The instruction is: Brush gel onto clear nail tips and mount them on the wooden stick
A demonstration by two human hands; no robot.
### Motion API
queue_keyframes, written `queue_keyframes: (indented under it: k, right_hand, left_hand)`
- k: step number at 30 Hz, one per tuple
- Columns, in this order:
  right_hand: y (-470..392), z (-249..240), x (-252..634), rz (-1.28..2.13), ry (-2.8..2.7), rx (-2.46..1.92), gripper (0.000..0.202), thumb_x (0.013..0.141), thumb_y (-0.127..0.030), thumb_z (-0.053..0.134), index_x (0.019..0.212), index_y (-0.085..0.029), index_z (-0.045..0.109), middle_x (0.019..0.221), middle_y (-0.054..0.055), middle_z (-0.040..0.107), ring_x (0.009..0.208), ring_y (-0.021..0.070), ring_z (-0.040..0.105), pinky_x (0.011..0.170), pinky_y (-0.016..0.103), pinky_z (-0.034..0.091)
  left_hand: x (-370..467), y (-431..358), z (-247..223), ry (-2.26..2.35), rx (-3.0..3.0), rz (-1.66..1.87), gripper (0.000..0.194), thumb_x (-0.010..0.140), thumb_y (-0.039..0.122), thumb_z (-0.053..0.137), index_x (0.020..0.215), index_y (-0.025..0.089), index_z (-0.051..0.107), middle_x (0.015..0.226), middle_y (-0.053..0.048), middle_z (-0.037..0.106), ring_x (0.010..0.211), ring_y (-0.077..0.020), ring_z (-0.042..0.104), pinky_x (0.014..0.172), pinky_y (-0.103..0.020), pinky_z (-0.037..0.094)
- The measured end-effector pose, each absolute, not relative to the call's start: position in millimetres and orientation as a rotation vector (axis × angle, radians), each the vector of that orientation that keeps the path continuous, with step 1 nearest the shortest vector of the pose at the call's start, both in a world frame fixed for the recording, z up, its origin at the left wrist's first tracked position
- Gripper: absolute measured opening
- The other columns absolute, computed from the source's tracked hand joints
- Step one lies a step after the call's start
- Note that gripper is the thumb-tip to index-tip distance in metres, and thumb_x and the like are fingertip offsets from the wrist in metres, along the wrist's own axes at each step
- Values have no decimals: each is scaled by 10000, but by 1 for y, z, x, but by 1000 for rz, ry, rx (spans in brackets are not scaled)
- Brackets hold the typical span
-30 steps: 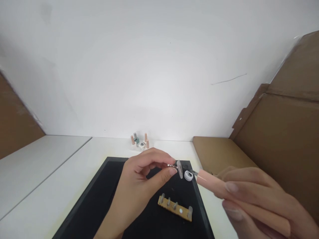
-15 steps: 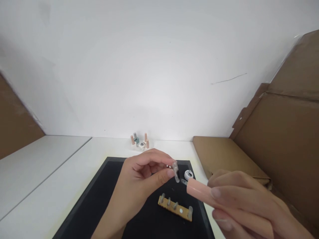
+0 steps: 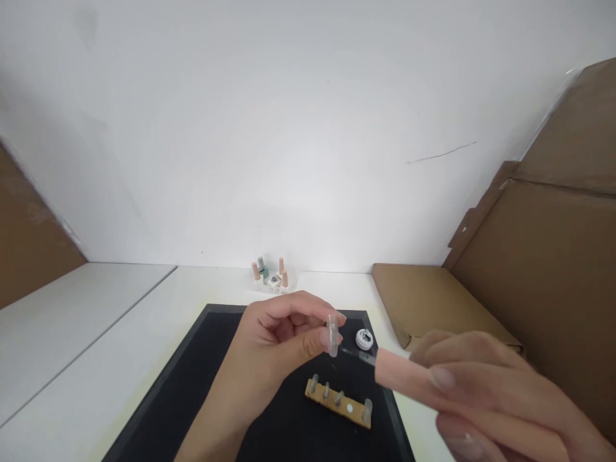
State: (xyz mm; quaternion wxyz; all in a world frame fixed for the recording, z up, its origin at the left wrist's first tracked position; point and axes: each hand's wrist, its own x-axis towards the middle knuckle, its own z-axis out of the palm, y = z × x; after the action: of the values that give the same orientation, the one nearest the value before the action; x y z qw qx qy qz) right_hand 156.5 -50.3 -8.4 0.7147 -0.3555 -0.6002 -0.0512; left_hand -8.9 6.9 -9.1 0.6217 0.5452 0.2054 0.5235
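Note:
Between thumb and index finger, my left hand [image 3: 289, 346] pinches a small clear nail tip [image 3: 332, 335] above the black mat [image 3: 192, 359]. My right hand [image 3: 500, 385] grips a long pink cap with a thin brush [image 3: 409, 378], its bristle end pointing left, close to the nail tip but apart from it. Below, a yellow-brown strip [image 3: 332, 403] lies on the mat and carries several clear nail tips standing on it, plus a white dot. A small round white container [image 3: 364, 339] sits near the mat's right edge.
Several bottles with pink and grey caps [image 3: 285, 278] stand in a clear holder at the back by the white wall. A flat cardboard box [image 3: 433, 301] lies to the right, with tall cardboard [image 3: 558, 256] beside it.
The brush in my right hand has moved right, away from the nail tip. My left hand has turned the nail tip more upright and shifted it slightly left.

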Motion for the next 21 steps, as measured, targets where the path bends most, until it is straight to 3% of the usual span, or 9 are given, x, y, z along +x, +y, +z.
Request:
queue_keyframes:
  k: [5,14,18,21]
  right_hand:
    - [-49,-15,143,-33,-1193,-751,193,847,-484,720,848,-292,747,578,-32,602,477,139,542,351,265,349]
    - [-52,-8,149,-110,-1344,-797,208,891,-465,682,819,-277,730,570,-39,621,499,143,617,411,286,445]
    - [-49,-5,166,-166,-1615,-660,92,936,-276,649,949,-217,717,610,-16,651,522,158,654,408,292,513]
    - [-49,-1,175,-129,-1714,-606,126,915,-205,660,1030,-194,712,652,-5,679,494,142,630,403,287,541]
  left_hand:
    - [-7,2,-7,447,1199,1148,55,743,274,870,767,236,838,673,-4,746,591,-80,649,619,-153,548]
    - [-3,0,-3,425,1148,1118,56,743,265,872,777,235,839,720,-4,780,618,-80,653,623,-146,548]
    - [-1,0,-2,394,1068,1131,76,705,224,897,754,224,837,774,-9,814,608,-85,667,613,-157,569]
    - [-1,0,-3,376,1060,1116,75,716,201,890,765,221,838,777,-2,819,595,-71,667,632,-147,575]
